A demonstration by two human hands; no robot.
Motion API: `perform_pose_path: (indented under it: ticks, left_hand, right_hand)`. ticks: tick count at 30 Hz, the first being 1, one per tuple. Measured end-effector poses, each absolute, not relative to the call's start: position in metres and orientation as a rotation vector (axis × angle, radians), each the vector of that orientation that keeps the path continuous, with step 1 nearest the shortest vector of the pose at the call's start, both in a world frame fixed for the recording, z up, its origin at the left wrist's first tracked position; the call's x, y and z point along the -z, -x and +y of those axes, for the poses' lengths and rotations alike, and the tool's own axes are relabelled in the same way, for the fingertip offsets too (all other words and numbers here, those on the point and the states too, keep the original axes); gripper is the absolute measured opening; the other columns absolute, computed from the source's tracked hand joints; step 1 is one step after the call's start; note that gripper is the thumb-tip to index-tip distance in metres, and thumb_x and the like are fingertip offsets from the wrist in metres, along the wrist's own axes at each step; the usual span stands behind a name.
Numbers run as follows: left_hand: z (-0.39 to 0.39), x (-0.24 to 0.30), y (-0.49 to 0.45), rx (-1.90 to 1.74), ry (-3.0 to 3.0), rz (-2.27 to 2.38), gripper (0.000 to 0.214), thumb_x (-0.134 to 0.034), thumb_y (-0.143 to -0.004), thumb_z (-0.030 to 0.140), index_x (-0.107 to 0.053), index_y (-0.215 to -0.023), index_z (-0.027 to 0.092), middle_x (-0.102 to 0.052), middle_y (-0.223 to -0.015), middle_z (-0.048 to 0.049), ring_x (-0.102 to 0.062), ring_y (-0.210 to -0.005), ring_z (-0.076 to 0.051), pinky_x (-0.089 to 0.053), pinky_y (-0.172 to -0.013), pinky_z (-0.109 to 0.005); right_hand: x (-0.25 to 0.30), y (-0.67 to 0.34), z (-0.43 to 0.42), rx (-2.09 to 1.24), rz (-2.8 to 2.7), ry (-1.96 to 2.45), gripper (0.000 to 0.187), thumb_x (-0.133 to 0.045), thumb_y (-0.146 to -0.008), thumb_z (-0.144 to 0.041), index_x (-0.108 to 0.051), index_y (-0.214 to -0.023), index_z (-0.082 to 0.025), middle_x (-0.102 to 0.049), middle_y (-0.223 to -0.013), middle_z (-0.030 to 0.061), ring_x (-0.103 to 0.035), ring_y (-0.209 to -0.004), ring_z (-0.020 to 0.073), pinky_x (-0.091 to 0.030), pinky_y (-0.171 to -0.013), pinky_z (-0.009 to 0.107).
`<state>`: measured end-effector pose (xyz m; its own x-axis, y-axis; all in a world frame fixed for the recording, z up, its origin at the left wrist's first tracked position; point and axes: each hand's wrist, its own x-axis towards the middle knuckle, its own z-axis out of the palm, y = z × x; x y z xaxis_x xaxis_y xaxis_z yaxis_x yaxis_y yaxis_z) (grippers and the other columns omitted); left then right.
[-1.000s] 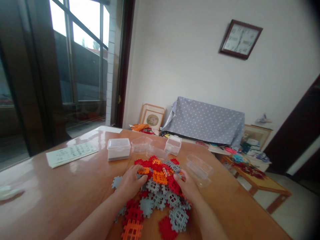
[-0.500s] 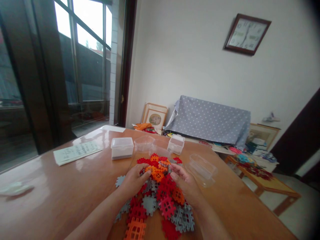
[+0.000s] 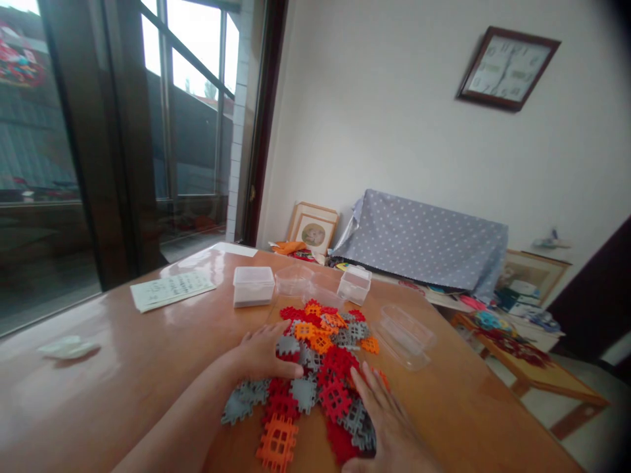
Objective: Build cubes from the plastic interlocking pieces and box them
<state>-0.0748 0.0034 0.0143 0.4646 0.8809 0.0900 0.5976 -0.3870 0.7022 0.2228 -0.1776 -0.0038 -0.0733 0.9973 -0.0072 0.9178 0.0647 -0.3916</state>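
Observation:
A heap of flat, notched plastic building tiles in red, orange and grey lies on the wooden table in front of me. My left hand (image 3: pixel 266 351) rests along the heap's left side, thumb and fingers apart around a grey tile (image 3: pixel 287 346). On the near right side, my right hand (image 3: pixel 382 414) is spread with its fingertips at a red tile (image 3: pixel 335 397) and the grey tiles (image 3: pixel 355 417). Neither hand grips a tile. Closest to me lies an orange tile (image 3: pixel 277 443). A solid grey tile (image 3: pixel 303 393) sits mid-heap. The right palm hides some tiles.
Behind the heap stand a lidded white box (image 3: pixel 253 287), a clear round tub (image 3: pixel 294 281) and a small clear box (image 3: pixel 354 285). An open clear container (image 3: pixel 407 336) lies to the right. Papers (image 3: pixel 172 291) and a crumpled pale item (image 3: pixel 69 347) are on the left.
My right hand has moved back toward me, from the heap's far part to its near right side. My left hand has opened wider at the left edge. The view has shifted slightly left.

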Motion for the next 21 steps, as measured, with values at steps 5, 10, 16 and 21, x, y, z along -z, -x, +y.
perform_pose_path:
  ticks: [5,10,16,21]
  left_hand:
    - [-0.007,-0.009,0.065,-0.485,-2.292,1.296,0.109,-0.086,-0.051,0.050,-0.043,-0.150,0.032,-0.042,-0.155,-0.0138,-0.036,-0.141,-0.046,-0.026,-0.112,-0.060]
    - [-0.004,-0.006,0.058,-0.773,-2.243,1.264,0.057,-0.073,-0.071,0.043,-0.066,-0.125,0.026,-0.067,-0.127,-0.0111,-0.059,-0.118,-0.036,-0.041,-0.102,-0.044]
    - [-0.003,-0.014,0.050,-1.030,-1.949,1.029,0.033,-0.063,-0.083,0.043,-0.072,-0.108,0.023,-0.074,-0.110,-0.0074,-0.065,-0.103,-0.027,-0.047,-0.095,-0.035]
    - [0.001,-0.011,0.048,-1.157,-1.717,1.004,0.037,-0.061,-0.087,0.049,-0.069,-0.107,0.019,-0.074,-0.106,-0.0067,-0.066,-0.099,-0.025,-0.048,-0.094,-0.034]
  right_hand:
    - [0.002,-0.218,-0.167,-0.260,-2.070,1.899,0.106,-0.077,-0.071,-0.050,-0.014,-0.157,-0.041,-0.013,-0.167,0.0034,-0.024,-0.149,0.0361,-0.027,-0.116,0.057]
    - [-0.006,-0.210,-0.147,-0.148,-2.056,1.843,0.080,-0.069,-0.080,-0.049,-0.036,-0.152,-0.038,-0.036,-0.159,0.0042,-0.039,-0.143,0.0319,-0.033,-0.114,0.052]
    - [-0.009,-0.194,-0.118,-0.057,-1.971,1.751,0.059,-0.062,-0.086,-0.041,-0.053,-0.143,-0.028,-0.056,-0.142,0.0097,-0.053,-0.129,0.0291,-0.042,-0.109,0.043]
    - [-0.014,-0.188,-0.094,-0.011,-1.843,1.758,0.041,-0.048,-0.094,-0.037,-0.062,-0.131,-0.026,-0.066,-0.125,0.0077,-0.063,-0.111,0.0245,-0.049,-0.099,0.037]
